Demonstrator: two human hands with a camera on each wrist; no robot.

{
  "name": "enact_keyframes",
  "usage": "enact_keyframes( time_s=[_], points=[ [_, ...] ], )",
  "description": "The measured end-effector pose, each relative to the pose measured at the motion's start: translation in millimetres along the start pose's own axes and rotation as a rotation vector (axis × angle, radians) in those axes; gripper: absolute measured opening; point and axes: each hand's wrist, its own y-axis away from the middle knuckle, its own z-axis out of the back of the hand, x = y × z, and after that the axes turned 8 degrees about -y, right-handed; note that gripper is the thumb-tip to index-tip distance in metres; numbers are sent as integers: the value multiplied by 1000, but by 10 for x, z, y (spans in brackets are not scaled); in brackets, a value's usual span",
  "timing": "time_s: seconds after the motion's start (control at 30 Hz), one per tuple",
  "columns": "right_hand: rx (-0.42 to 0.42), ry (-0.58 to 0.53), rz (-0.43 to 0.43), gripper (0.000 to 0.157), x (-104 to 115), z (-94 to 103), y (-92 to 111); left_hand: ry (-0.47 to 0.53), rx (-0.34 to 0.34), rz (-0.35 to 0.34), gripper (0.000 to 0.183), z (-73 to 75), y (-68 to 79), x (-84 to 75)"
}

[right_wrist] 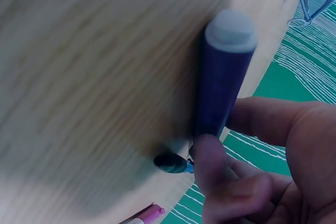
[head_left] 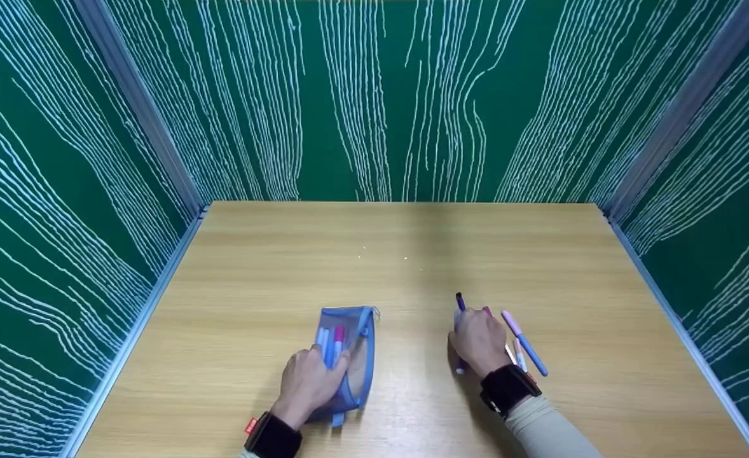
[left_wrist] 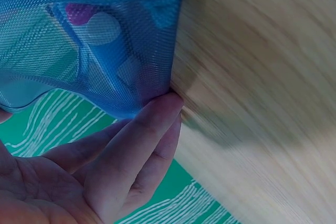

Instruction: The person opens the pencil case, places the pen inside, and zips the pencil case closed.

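My left hand point(head_left: 311, 381) grips the side of a blue mesh pencil case point(head_left: 369, 362), which lies open on the table. Inside the case, markers show, one with a pink cap point(head_left: 339, 333). In the left wrist view, fingertips of the left hand point(left_wrist: 131, 161) press on the case's mesh point(left_wrist: 126, 51) from below. Right of the case, my right hand point(head_left: 481, 337) pinches a dark purple marker point(right_wrist: 224, 82) with a whitish end between thumb and fingers. Close by its fingers lies a pen with a black tip point(head_left: 460, 300). The right palm is hidden from above.
A pink-and-blue marker point(head_left: 526, 345) lies just right of the right hand, with paler pens point(head_left: 519, 356) beside it, partly under the wrist. Green walls point(head_left: 406, 102) with white lines enclose the wooden table point(head_left: 273, 254) at the back and sides.
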Motion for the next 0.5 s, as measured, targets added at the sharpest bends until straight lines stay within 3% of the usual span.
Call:
enact_keyframes(
  time_s=[0.2,0.5],
  points=[
    [26,-48,2,24,26,-3,-3,4,4,1,50,10,4,-2],
    [80,-146,-66,31,92,34,-4,10,11,-7,49,15,6,-7]
  ],
)
